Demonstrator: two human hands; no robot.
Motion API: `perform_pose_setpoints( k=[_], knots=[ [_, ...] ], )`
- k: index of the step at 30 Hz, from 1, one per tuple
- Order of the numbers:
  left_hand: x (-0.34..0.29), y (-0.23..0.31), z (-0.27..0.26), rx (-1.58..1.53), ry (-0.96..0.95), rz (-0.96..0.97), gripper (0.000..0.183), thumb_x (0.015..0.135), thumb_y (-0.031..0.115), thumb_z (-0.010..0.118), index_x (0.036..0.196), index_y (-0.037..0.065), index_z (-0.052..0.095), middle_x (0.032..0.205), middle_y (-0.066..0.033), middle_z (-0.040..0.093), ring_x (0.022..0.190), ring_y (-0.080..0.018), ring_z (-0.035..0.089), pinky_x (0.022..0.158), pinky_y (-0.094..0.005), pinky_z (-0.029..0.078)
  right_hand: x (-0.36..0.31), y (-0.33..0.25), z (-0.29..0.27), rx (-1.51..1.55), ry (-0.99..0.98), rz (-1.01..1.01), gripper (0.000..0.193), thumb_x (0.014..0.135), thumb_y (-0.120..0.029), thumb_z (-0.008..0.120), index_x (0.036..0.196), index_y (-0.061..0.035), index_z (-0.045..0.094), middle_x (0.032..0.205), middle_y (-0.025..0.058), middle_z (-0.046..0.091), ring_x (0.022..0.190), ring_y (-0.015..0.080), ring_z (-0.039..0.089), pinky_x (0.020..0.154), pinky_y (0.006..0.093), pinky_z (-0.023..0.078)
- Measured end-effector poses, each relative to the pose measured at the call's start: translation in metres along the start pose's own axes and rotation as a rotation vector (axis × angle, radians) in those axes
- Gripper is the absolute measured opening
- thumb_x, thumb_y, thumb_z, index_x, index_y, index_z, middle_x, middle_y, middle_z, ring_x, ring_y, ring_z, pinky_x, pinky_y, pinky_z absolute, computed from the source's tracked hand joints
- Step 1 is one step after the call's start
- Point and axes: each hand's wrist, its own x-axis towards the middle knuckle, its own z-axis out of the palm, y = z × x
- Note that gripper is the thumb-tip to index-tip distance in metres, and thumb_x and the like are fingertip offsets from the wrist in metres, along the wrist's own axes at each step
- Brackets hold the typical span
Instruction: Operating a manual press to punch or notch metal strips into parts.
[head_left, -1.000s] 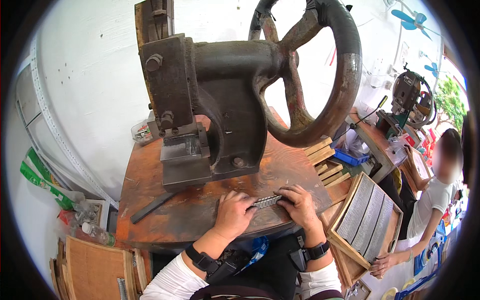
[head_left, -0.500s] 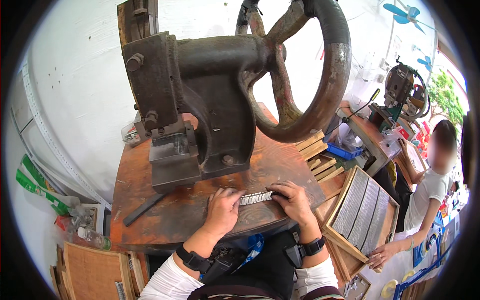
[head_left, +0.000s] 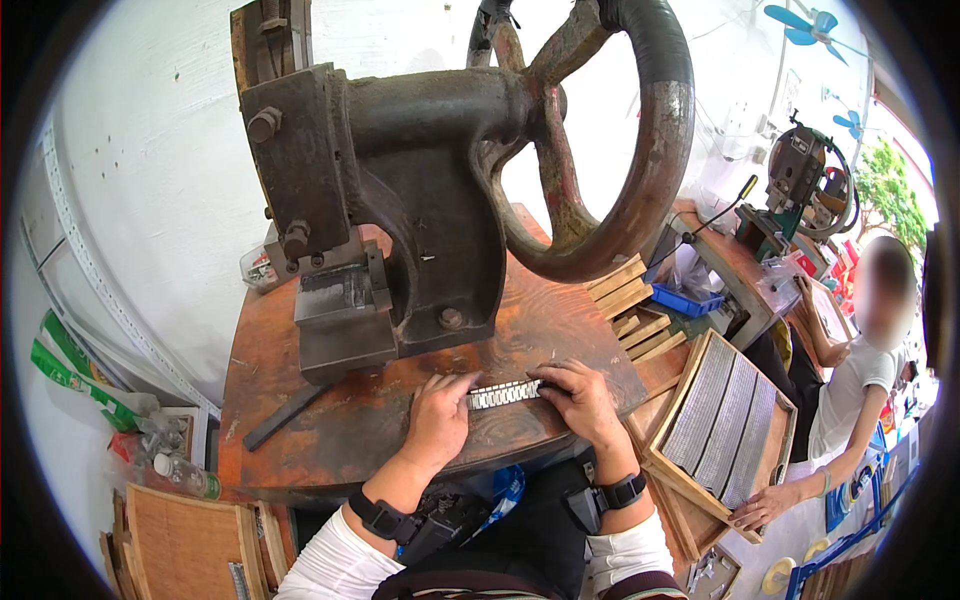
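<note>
A short silver metal link band point(head_left: 504, 395), like a watch strap, lies across the wooden table near its front edge. My left hand point(head_left: 438, 417) pinches its left end, fingers bent and thumb against it. At the other end, the thumb and fingers of my right hand point(head_left: 584, 402) are closed on the band. Just beyond my hands stands a heavy dark press point(head_left: 425, 200), with a small block-shaped die point(head_left: 340, 293) under its ram. A flat dark metal bar point(head_left: 290, 415) lies on the table left of my left hand.
The press's big handwheel point(head_left: 672, 150) reaches out at upper right. Right of the table, a wooden tray point(head_left: 690, 490) holds rows of grey metal strips, with a co-worker's hand point(head_left: 765, 506) on its edge. Wooden slats point(head_left: 630, 310) and a blue bin point(head_left: 688, 300) stand behind it.
Both hands and the band have shifted slightly left in the picture, along with the press. My left fingers have moved outward a little, baring more of the band's left end.
</note>
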Motion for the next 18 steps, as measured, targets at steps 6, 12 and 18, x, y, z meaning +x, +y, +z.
perform_pose_setpoints(
  k=[6,12,18],
  knots=[
    [-0.001,0.001,-0.003,-0.025,0.019,-0.011,0.038,0.075,-0.010,0.048,0.108,0.000,0.064,0.097,-0.0206,0.063,0.092,-0.0363,0.058,0.083,-0.0391,0.047,0.001,-0.002,0.001,0.009,-0.005,0.004,0.029,0.071,0.005,0.066,0.099,-0.0032,0.067,0.093,0.0119,0.065,0.087,0.0292,0.061,0.076,0.0344,0.049],
    [0.000,0.001,-0.007,-0.085,-0.028,-0.055,0.043,0.071,-0.009,0.048,0.110,0.000,0.063,0.098,-0.0198,0.063,0.093,-0.0345,0.059,0.085,-0.0371,0.047,0.000,-0.001,0.000,-0.003,-0.005,0.016,0.029,0.071,0.005,0.066,0.099,-0.0036,0.067,0.094,0.0119,0.065,0.087,0.0291,0.061,0.077,0.0344,0.049],
    [-0.001,0.008,-0.014,-0.127,-0.067,-0.061,0.038,0.070,0.005,0.065,0.108,0.003,0.065,0.096,-0.0161,0.064,0.092,-0.0335,0.057,0.084,-0.0407,0.045,0.000,0.000,0.001,-0.006,0.009,-0.005,0.029,0.071,0.005,0.066,0.099,-0.0038,0.067,0.093,0.0121,0.065,0.087,0.0292,0.061,0.077,0.0343,0.049]
  ],
)
